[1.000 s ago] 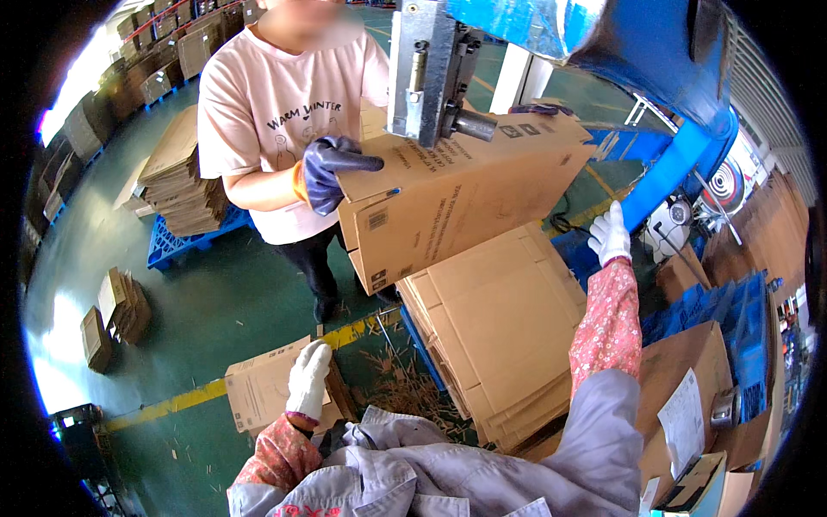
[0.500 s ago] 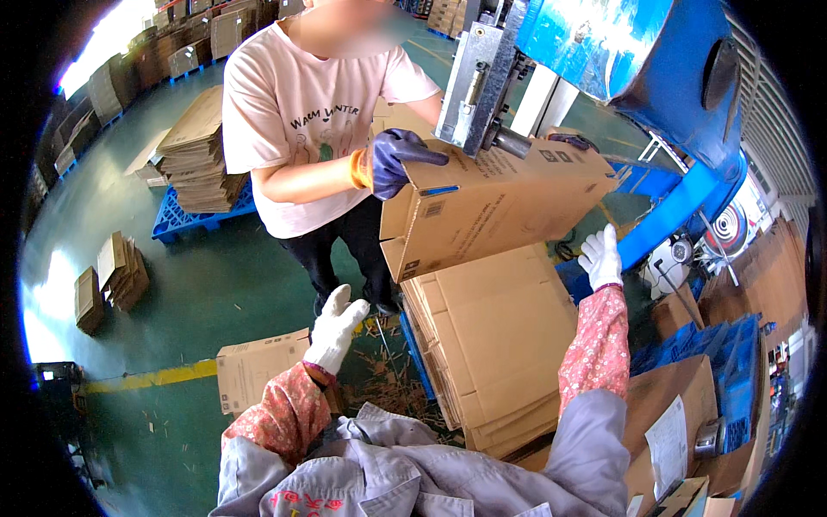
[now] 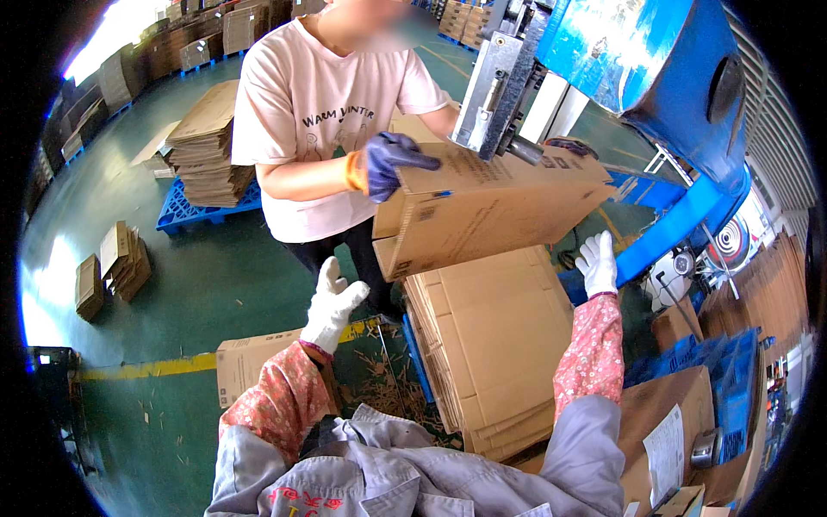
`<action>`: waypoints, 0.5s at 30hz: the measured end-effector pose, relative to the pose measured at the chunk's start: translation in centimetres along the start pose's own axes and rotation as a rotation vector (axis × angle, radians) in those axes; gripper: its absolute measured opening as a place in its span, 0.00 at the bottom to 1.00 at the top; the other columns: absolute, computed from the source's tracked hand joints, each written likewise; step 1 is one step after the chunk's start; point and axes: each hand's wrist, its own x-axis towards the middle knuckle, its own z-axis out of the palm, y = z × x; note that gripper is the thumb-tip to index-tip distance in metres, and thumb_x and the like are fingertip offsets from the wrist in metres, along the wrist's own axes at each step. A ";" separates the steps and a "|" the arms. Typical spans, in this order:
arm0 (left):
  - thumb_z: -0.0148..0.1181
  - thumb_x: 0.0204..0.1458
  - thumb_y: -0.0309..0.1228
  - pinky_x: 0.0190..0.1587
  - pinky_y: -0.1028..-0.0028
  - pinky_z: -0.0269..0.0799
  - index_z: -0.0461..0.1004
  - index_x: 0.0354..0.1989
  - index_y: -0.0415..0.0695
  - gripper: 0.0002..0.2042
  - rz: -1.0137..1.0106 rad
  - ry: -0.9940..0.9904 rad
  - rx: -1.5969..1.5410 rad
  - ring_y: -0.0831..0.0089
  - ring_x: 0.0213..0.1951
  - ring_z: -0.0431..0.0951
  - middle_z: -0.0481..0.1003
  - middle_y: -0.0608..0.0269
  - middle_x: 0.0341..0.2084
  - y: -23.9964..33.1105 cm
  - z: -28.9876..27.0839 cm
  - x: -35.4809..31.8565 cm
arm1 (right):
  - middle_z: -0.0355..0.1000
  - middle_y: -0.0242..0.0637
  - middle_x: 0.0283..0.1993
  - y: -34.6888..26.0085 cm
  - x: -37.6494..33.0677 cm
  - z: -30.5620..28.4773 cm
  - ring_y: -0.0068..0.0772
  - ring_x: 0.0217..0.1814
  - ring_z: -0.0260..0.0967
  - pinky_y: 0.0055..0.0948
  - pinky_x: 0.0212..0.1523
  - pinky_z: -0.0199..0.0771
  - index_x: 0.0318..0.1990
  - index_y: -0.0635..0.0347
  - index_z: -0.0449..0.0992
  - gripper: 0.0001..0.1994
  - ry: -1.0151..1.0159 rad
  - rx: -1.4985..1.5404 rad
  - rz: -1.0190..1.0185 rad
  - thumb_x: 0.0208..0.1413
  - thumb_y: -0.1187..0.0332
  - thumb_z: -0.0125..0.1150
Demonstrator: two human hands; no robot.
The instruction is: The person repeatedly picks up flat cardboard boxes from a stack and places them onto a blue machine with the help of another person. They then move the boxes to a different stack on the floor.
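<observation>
Both my hands wear white gloves and hold nothing. My left hand point(image 3: 333, 303) is raised with its fingers apart, left of a stack of flat cardboard sheets point(image 3: 508, 336). Over on the other side of that stack, my right hand point(image 3: 598, 263) is open too, just off the right end of a cardboard box point(image 3: 491, 211). A co-worker across from me grips the box with dark purple gloves, one glove point(image 3: 392, 164) at its left upper edge. The box is tilted under the metal head point(image 3: 495, 95) of a blue machine, above the stack.
The blue machine's arm point(image 3: 672, 220) reaches down at the right. A printed carton point(image 3: 258, 366) lies on the floor near my left forearm, beside cardboard scraps. Behind the co-worker, piled cardboard point(image 3: 207, 142) rests on a blue pallet point(image 3: 202, 211). More cardboard and a paper sheet point(image 3: 663, 448) are at lower right.
My left hand has risen slightly, its fingers spreading wider. The co-worker's gloved left-side hand and the box have shifted slightly left. My right hand stays open near the box.
</observation>
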 end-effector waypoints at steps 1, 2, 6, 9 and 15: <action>0.74 0.49 0.47 0.70 0.59 0.57 0.45 0.77 0.43 0.53 0.022 0.006 0.009 0.51 0.72 0.58 0.50 0.46 0.75 0.5 -0.3 0.4 | 0.42 0.54 0.80 0.2 0.0 0.1 0.56 0.82 0.39 0.59 0.75 0.40 0.77 0.62 0.44 0.55 -0.009 -0.003 -0.014 0.56 0.29 0.55; 0.69 0.54 0.50 0.73 0.63 0.49 0.44 0.77 0.40 0.50 0.038 -0.016 0.038 0.57 0.74 0.52 0.48 0.46 0.75 1.0 -0.8 0.6 | 0.42 0.53 0.80 0.3 0.0 0.3 0.56 0.82 0.39 0.59 0.76 0.40 0.77 0.61 0.44 0.54 -0.018 -0.004 -0.028 0.56 0.29 0.55; 0.61 0.58 0.56 0.68 0.53 0.53 0.46 0.77 0.51 0.44 -0.013 0.060 -0.199 0.61 0.69 0.58 0.57 0.59 0.70 -1.7 -5.3 5.3 | 0.43 0.50 0.81 1.1 0.5 2.8 0.54 0.82 0.39 0.59 0.76 0.39 0.77 0.57 0.46 0.51 -0.109 -0.013 -0.068 0.58 0.32 0.55; 0.57 0.60 0.58 0.63 0.52 0.60 0.52 0.74 0.57 0.38 -0.011 0.056 -0.301 0.61 0.65 0.64 0.63 0.62 0.66 -2.9 -8.1 7.2 | 0.45 0.46 0.80 2.1 0.7 5.1 0.52 0.82 0.39 0.58 0.75 0.40 0.77 0.53 0.49 0.47 -0.170 -0.028 -0.079 0.59 0.34 0.55; 0.51 0.66 0.38 0.54 0.62 0.77 0.65 0.64 0.41 0.21 -0.121 -0.070 -0.686 0.63 0.53 0.77 0.73 0.54 0.56 -1.3 -11.7 7.9 | 0.56 0.35 0.75 6.3 1.0 9.6 0.42 0.77 0.50 0.55 0.71 0.49 0.74 0.47 0.56 0.39 -0.257 0.005 -0.066 0.60 0.43 0.60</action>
